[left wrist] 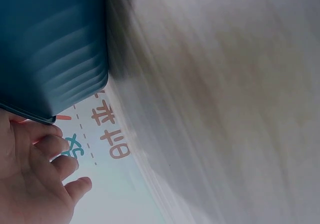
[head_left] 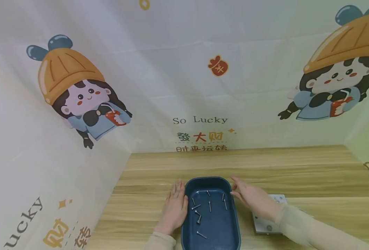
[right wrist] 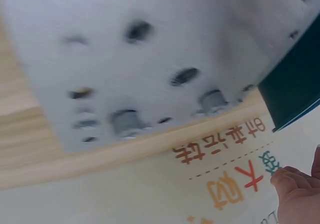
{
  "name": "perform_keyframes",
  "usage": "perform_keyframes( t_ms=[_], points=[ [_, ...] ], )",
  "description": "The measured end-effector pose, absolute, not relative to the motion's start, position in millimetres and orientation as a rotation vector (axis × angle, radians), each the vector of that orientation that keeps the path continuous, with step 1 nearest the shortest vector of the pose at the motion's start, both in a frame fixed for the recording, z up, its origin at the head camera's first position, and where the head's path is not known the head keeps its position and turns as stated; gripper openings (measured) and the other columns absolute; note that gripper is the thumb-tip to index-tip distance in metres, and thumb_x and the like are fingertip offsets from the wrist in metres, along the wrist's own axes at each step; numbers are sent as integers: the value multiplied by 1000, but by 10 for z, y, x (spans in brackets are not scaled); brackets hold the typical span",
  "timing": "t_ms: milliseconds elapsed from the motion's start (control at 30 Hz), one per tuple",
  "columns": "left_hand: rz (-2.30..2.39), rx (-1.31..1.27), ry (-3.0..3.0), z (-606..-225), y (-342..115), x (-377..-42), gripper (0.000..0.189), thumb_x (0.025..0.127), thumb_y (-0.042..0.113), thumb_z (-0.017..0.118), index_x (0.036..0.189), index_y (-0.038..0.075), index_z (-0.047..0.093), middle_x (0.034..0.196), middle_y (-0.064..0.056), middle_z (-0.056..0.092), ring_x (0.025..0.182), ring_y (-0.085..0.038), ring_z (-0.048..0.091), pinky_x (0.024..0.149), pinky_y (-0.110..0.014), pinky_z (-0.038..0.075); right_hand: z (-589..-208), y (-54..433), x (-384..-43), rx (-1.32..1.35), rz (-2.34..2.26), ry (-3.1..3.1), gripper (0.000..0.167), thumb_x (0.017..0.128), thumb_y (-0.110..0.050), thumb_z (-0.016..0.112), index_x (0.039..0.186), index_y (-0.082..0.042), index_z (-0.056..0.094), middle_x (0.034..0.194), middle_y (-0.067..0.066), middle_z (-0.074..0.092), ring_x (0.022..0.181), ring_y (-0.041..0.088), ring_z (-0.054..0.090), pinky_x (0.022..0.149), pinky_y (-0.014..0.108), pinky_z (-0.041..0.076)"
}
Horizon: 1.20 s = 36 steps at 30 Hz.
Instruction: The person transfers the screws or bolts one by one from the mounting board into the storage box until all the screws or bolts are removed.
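A dark blue tray [head_left: 215,234] stands on the wooden table, with several metal screws [head_left: 210,207] scattered over its floor. Along the tray's left side lies my left hand [head_left: 174,206], its fingers pointing away from me and touching the rim. The left wrist view shows the tray's ribbed side wall [left wrist: 60,49] above those loosely bent fingers. At the far right corner of the tray, my right hand [head_left: 253,198] has its fingertips at the rim, holding nothing. Under the right forearm sits a silver metal block with holes [head_left: 262,225], partly hidden by the hand and sleeve.
The wooden table [head_left: 153,170] reaches back to a printed cloth backdrop [head_left: 159,80], which also closes in the left and right sides. In the right wrist view, the metal block's holed face [right wrist: 110,64] fills much of the picture beside the tray [right wrist: 295,79].
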<state>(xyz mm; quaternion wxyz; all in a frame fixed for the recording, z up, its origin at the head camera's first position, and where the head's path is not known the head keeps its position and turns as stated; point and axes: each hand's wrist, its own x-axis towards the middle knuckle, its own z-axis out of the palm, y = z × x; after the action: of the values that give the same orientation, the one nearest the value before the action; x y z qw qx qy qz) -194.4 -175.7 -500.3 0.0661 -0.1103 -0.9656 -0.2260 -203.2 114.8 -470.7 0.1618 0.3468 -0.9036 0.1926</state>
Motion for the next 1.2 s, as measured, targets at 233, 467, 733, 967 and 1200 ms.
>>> perform_keyframes(
  t_ms=[233, 467, 733, 967, 1200],
  points=[
    [-668, -342, -2898, -4987, -1758, -1953, 52, 104, 17, 40, 150, -6, 33, 159, -21, 28, 148, -42, 23, 117, -61, 25, -4722, 1335, -1851, 824, 568, -2609, 51, 99, -14, 59, 141, 8, 40, 109, 10, 69, 88, 19, 71, 77, 33, 59],
    [-637, -354, -2878, -4934, -1758, -1927, 51, 104, 16, 41, 149, -7, 34, 159, -22, 29, 148, -42, 24, 117, -60, 24, -4774, 1594, -1734, 676, 662, -2658, 53, 100, -15, 57, 143, 10, 38, 117, 18, 67, 101, 33, 69, 87, 46, 57],
    [-622, -388, -2855, -4841, -1785, -1932, 51, 105, 18, 38, 150, -7, 32, 159, -22, 27, 148, -43, 23, 118, -60, 23, -4822, 1883, -1615, 553, 666, -2686, 53, 101, -15, 55, 144, 9, 36, 122, 30, 63, 109, 45, 64, 93, 58, 51],
    [-642, -387, -2862, -4730, -1809, -1943, 54, 106, 21, 37, 153, -5, 26, 161, -20, 20, 150, -40, 15, 120, -59, 17, -4848, 2076, -1579, 488, 658, -2673, 51, 100, -16, 57, 140, 11, 40, 134, 37, 50, 118, 53, 54, 97, 65, 44],
    [-610, -360, -2874, -4651, -1752, -1991, 59, 107, 29, 37, 156, 1, 21, 163, -13, 16, 152, -34, 10, 123, -56, 7, -4788, 2162, -1683, 457, 628, -2694, 49, 102, -23, 52, 137, 10, 45, 146, 39, 34, 129, 60, 38, 101, 71, 36]
  ],
)
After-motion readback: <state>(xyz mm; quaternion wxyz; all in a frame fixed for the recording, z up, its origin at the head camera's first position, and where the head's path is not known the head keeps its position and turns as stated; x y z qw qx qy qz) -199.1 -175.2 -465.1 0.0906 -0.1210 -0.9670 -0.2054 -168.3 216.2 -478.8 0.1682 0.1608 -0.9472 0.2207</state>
